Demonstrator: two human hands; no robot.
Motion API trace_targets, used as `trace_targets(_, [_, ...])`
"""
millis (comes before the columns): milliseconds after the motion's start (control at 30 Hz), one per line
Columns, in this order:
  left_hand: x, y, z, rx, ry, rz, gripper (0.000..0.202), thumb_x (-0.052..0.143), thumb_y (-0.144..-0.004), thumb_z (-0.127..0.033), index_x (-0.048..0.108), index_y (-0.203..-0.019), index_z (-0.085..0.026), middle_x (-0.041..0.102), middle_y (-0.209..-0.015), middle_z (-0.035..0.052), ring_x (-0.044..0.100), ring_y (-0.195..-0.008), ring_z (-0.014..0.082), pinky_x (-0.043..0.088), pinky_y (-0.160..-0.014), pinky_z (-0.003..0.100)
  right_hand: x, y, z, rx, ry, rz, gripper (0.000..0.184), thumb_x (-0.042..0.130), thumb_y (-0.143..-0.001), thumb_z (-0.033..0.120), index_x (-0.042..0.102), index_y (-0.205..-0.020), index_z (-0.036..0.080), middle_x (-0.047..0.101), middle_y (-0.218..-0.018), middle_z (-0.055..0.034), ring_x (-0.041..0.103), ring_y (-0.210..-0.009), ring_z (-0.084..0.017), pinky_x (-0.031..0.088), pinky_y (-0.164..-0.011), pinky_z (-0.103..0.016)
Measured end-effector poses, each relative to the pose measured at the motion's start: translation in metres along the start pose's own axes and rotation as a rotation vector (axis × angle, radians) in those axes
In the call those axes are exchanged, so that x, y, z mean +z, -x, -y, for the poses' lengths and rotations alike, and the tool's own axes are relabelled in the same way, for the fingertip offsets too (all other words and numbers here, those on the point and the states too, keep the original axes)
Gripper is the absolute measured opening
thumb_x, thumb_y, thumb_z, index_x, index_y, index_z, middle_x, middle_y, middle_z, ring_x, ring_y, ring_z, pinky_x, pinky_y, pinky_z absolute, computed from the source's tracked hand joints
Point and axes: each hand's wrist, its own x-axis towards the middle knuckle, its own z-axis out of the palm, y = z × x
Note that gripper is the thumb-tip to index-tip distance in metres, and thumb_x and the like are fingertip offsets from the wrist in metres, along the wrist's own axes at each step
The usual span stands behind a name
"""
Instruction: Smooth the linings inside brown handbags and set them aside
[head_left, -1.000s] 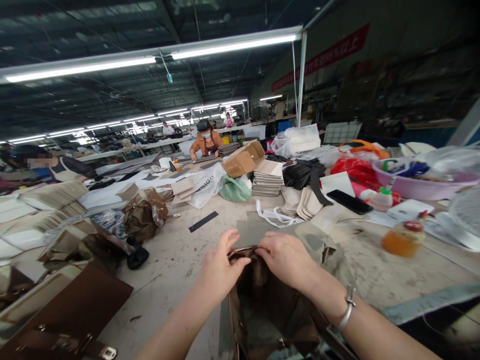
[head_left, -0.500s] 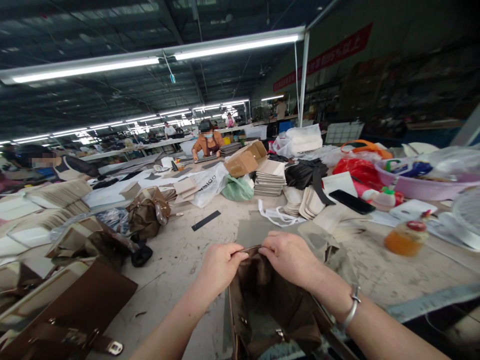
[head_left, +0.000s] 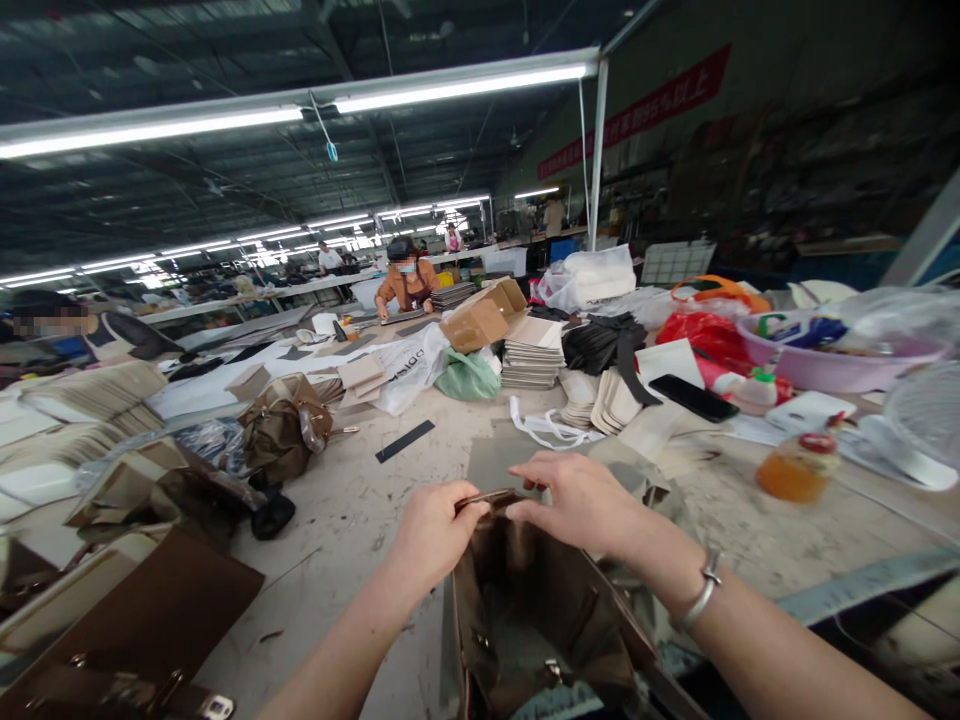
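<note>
An open brown bag (head_left: 536, 620) stands on the worktable (head_left: 352, 520) right in front of me, its brown lining showing inside. My left hand (head_left: 431, 535) is closed in a pinch on the far rim of the bag. My right hand (head_left: 581, 500), with a silver bangle on the wrist, pinches the same rim just to the right. A grey sheet (head_left: 499, 458) lies flat behind the bag.
A brown bag flap with buckle (head_left: 127, 640) lies at the near left, another brown bag (head_left: 285, 425) farther back. Stacks of cut pieces (head_left: 532, 355), a cardboard box (head_left: 480, 320), a black phone (head_left: 694, 397), an orange jar (head_left: 799, 468) and a pink basin (head_left: 832, 365) crowd the right. Other people work at tables beyond.
My left hand's fingers have closed from spread to a pinch on the bag's rim. Both hands have lifted the rim slightly and the bag mouth stands wider.
</note>
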Motion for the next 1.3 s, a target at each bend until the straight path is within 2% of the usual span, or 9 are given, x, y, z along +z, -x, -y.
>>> trace_targets(200, [0.004, 0.001, -0.001, -0.024, 0.026, 0.003, 0.016, 0.053, -0.079, -0.025, 0.069, -0.080, -0.023, 0.069, -0.077, -0.0011, 0.059, -0.071, 0.0149, 0.035, -0.063, 0.023, -0.008, 0.002, 0.002, -0.091, -0.245, 0.173, 0.061, 0.067, -0.070, 0.054, 0.057, -0.122, 0.024, 0.065, -0.104, -0.0035, 0.060, -0.089, -0.019, 0.044, -0.076, -0.027])
trace_targets(267, [0.006, 0.000, -0.003, -0.022, 0.029, 0.008, 0.017, 0.052, -0.079, -0.024, 0.069, -0.082, -0.023, 0.070, -0.079, -0.0009, 0.059, -0.073, 0.0152, 0.035, -0.064, 0.023, -0.007, 0.002, 0.003, -0.092, -0.297, 0.178, 0.059, 0.066, -0.071, 0.054, 0.058, -0.122, 0.025, 0.066, -0.103, -0.0030, 0.060, -0.086, -0.018, 0.044, -0.073, -0.025])
trace_targets(367, [0.008, -0.002, -0.007, -0.013, 0.007, 0.025, 0.017, 0.052, -0.078, -0.024, 0.069, -0.079, -0.023, 0.068, -0.075, -0.0013, 0.058, -0.070, 0.0147, 0.034, -0.061, 0.022, -0.002, -0.001, 0.004, -0.038, -0.224, 0.095, 0.027, 0.059, -0.081, 0.040, 0.069, -0.101, 0.025, 0.069, -0.091, -0.0015, 0.061, -0.082, -0.016, 0.042, -0.071, -0.024])
trace_targets(433, [0.007, -0.003, -0.009, -0.019, 0.000, 0.035, 0.015, 0.054, -0.077, -0.026, 0.068, -0.080, -0.022, 0.067, -0.073, -0.0016, 0.057, -0.069, 0.0145, 0.033, -0.060, 0.022, 0.001, -0.004, 0.004, -0.021, -0.158, 0.076, 0.019, 0.055, -0.084, 0.030, 0.072, -0.090, 0.026, 0.070, -0.085, -0.0004, 0.061, -0.080, -0.016, 0.041, -0.070, -0.023])
trace_targets(567, [0.005, -0.003, -0.007, -0.016, -0.001, 0.052, 0.015, 0.055, -0.078, -0.030, 0.065, -0.074, -0.020, 0.063, -0.067, -0.0022, 0.053, -0.064, 0.0135, 0.031, -0.058, 0.022, 0.002, -0.008, 0.006, -0.031, -0.055, 0.071, 0.022, 0.051, -0.083, 0.022, 0.072, -0.088, 0.026, 0.071, -0.085, -0.0001, 0.062, -0.080, -0.015, 0.040, -0.070, -0.023])
trace_targets(733, [0.005, -0.004, -0.004, 0.006, 0.009, 0.053, 0.022, 0.053, -0.079, -0.028, 0.056, -0.060, -0.017, 0.051, -0.056, -0.0039, 0.045, -0.057, 0.0111, 0.027, -0.054, 0.022, 0.000, -0.007, 0.005, -0.045, 0.028, 0.078, 0.023, 0.050, -0.084, 0.023, 0.072, -0.089, 0.025, 0.071, -0.087, -0.0016, 0.062, -0.084, -0.016, 0.040, -0.071, -0.024])
trace_targets(900, [0.007, -0.004, -0.006, -0.005, 0.047, 0.081, 0.022, 0.052, -0.080, -0.029, 0.056, -0.061, -0.017, 0.050, -0.055, -0.0046, 0.044, -0.056, 0.0105, 0.026, -0.053, 0.021, -0.001, -0.005, 0.001, -0.052, 0.041, 0.072, 0.024, 0.049, -0.086, 0.025, 0.072, -0.090, 0.027, 0.071, -0.087, -0.0012, 0.062, -0.083, -0.016, 0.040, -0.071, -0.024])
trace_targets(1067, [0.008, -0.001, -0.013, 0.005, -0.046, 0.016, 0.016, 0.048, -0.080, -0.023, 0.060, -0.070, -0.019, 0.054, -0.060, -0.0035, 0.046, -0.058, 0.0107, 0.027, -0.055, 0.022, -0.005, 0.000, 0.004, -0.060, 0.103, 0.052, 0.026, 0.045, -0.085, 0.025, 0.071, -0.090, 0.025, 0.070, -0.087, -0.0023, 0.062, -0.082, -0.017, 0.039, -0.070, -0.025])
trace_targets(1300, [0.012, -0.003, -0.014, 0.031, -0.061, -0.007, 0.023, 0.043, -0.079, -0.021, 0.053, -0.059, -0.017, 0.041, -0.052, -0.0043, 0.040, -0.053, 0.0098, 0.023, -0.052, 0.023, -0.004, -0.003, 0.010, 0.005, 0.157, 0.054, 0.025, 0.047, -0.078, 0.025, 0.072, -0.084, 0.025, 0.070, -0.085, -0.0025, 0.062, -0.080, -0.019, 0.039, -0.065, -0.026])
